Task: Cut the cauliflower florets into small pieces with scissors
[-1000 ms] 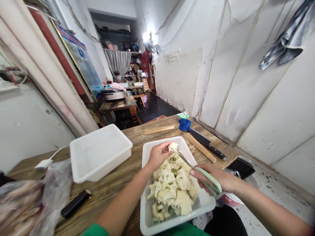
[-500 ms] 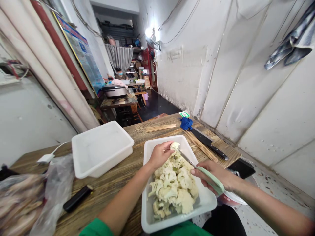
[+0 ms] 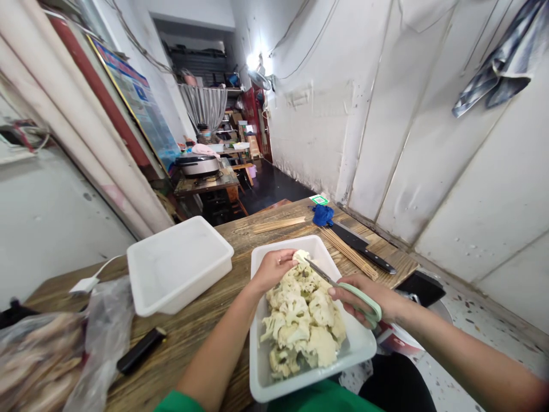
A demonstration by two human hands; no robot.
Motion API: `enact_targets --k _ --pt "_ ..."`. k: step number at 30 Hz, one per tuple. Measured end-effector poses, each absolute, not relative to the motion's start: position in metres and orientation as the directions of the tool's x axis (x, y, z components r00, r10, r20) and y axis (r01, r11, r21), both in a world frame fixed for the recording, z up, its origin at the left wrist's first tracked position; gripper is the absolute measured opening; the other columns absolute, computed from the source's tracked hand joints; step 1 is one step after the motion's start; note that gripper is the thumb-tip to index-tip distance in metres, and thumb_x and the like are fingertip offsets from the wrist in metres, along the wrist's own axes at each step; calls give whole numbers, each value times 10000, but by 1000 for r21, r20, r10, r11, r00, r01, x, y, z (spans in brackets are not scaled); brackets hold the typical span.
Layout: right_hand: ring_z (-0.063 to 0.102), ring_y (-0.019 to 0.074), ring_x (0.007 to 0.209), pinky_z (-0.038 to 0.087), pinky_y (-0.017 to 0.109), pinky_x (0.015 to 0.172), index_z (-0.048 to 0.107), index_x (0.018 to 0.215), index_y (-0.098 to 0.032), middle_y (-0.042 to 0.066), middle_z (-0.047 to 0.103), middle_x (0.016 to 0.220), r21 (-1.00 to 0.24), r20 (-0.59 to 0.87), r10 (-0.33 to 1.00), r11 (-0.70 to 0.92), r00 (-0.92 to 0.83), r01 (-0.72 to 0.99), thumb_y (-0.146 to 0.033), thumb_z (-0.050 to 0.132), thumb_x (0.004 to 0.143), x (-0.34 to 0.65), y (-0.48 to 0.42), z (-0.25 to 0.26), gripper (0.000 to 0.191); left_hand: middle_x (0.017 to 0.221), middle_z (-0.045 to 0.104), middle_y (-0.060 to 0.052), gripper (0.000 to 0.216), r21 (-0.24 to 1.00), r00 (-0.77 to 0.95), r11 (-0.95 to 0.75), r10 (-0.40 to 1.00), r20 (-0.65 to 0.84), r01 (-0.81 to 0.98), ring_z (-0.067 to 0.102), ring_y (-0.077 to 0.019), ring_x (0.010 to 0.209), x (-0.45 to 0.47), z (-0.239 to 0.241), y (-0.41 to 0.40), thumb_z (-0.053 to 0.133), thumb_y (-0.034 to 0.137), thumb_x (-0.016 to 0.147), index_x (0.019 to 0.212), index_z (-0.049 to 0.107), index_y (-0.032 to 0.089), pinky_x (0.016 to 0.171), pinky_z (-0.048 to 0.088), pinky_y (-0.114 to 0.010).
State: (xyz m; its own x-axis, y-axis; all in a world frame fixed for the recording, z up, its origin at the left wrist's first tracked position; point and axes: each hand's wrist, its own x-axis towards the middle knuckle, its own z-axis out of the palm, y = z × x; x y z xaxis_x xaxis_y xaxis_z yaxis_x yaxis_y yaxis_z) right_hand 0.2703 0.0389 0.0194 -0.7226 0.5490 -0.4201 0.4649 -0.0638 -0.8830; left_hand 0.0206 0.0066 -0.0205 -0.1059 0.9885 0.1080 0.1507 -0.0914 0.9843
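Between the thumb and fingers of my left hand (image 3: pixel 274 270) is a pale cauliflower floret (image 3: pixel 302 257), held over the far part of a white plastic tray (image 3: pixel 256 372). My right hand (image 3: pixel 364 296) is closed around the green handles of a pair of scissors (image 3: pixel 369 303). The scissor blades point left and reach the floret; whether they are cutting into it I cannot tell. A heap of cut cauliflower (image 3: pixel 300 320) fills much of the tray below both hands.
A second white tray (image 3: pixel 180 303) stands to the left on the wooden table. Beyond lie bamboo skewers (image 3: pixel 348 252), a cleaver (image 3: pixel 362 246) and a blue cloth (image 3: pixel 322 216). At left are a black-handled object (image 3: pixel 141 350) and a plastic bag (image 3: pixel 47 355). A person (image 3: pixel 206 134) is far back.
The scissors' handles have moved closer together. Both hands stay near the floret, and the camera view has shifted slightly.
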Motion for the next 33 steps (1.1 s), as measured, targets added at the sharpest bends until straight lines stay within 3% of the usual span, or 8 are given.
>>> enact_targets --k 6,8,11,14,18,23,27,33 --pt "415 60 345 322 169 295 531 742 -168 -45 507 519 -875 -434 482 -23 -761 484 -631 625 731 280 40 34 472 1015 723 -109 539 996 -191 30 981 -45 -83 671 -243 967 11 -26 9 813 391 602 1046 670 122 964 479 -433" --pt "438 76 356 335 185 309 534 781 -171 -42 518 531 -898 -369 525 12 -767 440 -610 630 733 279 43 37 452 983 724 -105 514 980 -198 74 974 -112 -187 678 -232 949 8 -24 7 821 388 603 1011 668 115 965 483 -420" --pt "513 111 439 404 212 411 559 835 -168 -28 548 560 -885 -97 727 250 -680 393 -516 671 729 267 50 34 381 910 722 -100 443 940 -133 142 973 -191 -309 690 -237 925 13 -18 2 829 372 607 919 651 113 959 492 -414" --pt "586 154 611 466 251 592 627 901 -170 21 646 704 -759 195 776 506 -599 409 -392 660 757 246 58 27 266 896 715 -95 457 924 -96 176 971 -220 -340 698 -246 906 25 -10 -4 826 342 626 972 621 124 944 502 -431" --pt "629 184 793 473 264 753 653 1033 -190 32 687 873 -732 394 711 626 -582 269 -259 617 770 219 66 20 274 916 710 -109 496 942 -60 210 971 -233 -262 706 -242 867 37 -2 -9 792 382 669 1047 599 127 916 511 -438" --pt "625 166 735 483 236 687 641 1051 -155 11 680 795 -887 321 739 454 -592 86 -183 616 688 196 78 10 365 902 703 -76 478 979 -136 132 979 -153 -152 694 -221 845 41 -3 -12 752 490 666 953 638 125 877 530 -406" --pt "611 144 673 461 210 618 627 1055 -142 -1 676 746 -954 219 794 295 -567 44 -140 620 630 183 85 0 425 967 700 -53 415 993 -242 1 970 27 117 656 -216 885 39 -9 -11 654 499 747 957 683 142 794 561 -354" --pt "621 145 674 451 197 581 653 1009 -164 -2 695 770 -934 278 799 355 -533 45 -129 586 628 176 80 3 389 1098 687 -58 316 835 -352 -178 846 400 521 625 -239 1013 42 -7 -15 648 336 777 1068 697 223 910 498 -359"
